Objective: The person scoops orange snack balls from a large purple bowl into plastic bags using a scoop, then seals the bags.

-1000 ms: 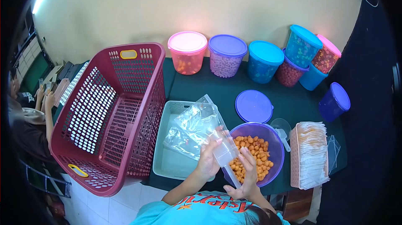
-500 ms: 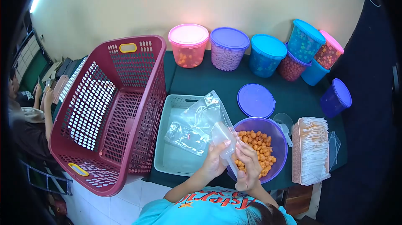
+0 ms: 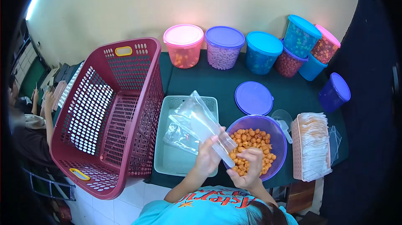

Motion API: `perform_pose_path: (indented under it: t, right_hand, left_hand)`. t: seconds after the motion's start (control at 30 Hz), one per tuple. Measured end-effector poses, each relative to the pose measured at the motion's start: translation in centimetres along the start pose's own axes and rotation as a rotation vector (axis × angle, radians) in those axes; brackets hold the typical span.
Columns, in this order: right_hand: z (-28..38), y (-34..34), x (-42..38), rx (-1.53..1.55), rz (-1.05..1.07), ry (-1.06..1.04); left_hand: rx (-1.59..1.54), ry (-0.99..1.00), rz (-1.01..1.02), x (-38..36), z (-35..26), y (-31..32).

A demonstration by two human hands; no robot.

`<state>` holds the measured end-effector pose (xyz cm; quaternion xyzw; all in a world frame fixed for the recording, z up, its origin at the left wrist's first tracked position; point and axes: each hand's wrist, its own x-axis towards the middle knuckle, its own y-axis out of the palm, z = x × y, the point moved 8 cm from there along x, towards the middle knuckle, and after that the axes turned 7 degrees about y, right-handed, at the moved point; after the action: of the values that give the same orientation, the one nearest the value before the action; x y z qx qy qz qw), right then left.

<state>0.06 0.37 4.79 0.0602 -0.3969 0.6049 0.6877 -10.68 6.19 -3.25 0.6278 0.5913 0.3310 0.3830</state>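
Observation:
My left hand (image 3: 206, 156) is closed around a clear plastic bag (image 3: 200, 107) and a translucent white scoop (image 3: 203, 128) pushed into it. The scoop's handle (image 3: 226, 158) sticks out at the bag's lower right end, tilted towards the bowl. My right hand (image 3: 248, 167) is just right of that handle, over the bowl's near edge, with fingers bent and a gap between thumb and forefinger. Under it, a purple bowl (image 3: 283, 149) holds orange-brown round snacks (image 3: 253, 139). More clear bags (image 3: 178, 135) lie in a pale green tray (image 3: 172, 167) below my left hand.
A maroon laundry basket (image 3: 138, 141) stands at the left. Lidded tubs, including a pink one (image 3: 184, 53), line the wall. A purple lid (image 3: 253, 98), a second scoop (image 3: 284, 129) and a pink basket of white packets (image 3: 314, 145) surround the bowl. Another person (image 3: 35, 128) is at far left.
My right hand has come off the scoop and dropped slightly, its fingers bending. My left hand has shifted left with the bag and scoop, which now point further up and left.

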Motion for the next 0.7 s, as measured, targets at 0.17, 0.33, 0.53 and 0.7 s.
perform_pose_path:
  t: [0.17, 0.33, 0.53, 0.7]
  right_hand:
    - [-1.0, 1.5, -1.3, -0.066, 0.117, 0.027]
    - [-0.8, 0.5, -2.1, -0.017, 0.170, 0.032]
    - [-2.4, 1.0, -2.0, -0.130, 0.327, 0.369]
    - [-2.9, -1.0, -1.8, -0.229, 0.514, 0.375]
  left_hand:
    - [-0.016, 0.057, -0.064, 0.3, -0.9, -0.5]
    - [-0.064, 0.097, -0.070, 1.1, -2.1, -2.1]
    - [0.293, 0.152, 0.080, -0.4, -0.7, 0.3]
    - [1.133, 1.388, -0.064, -5.0, -12.2, 3.0]
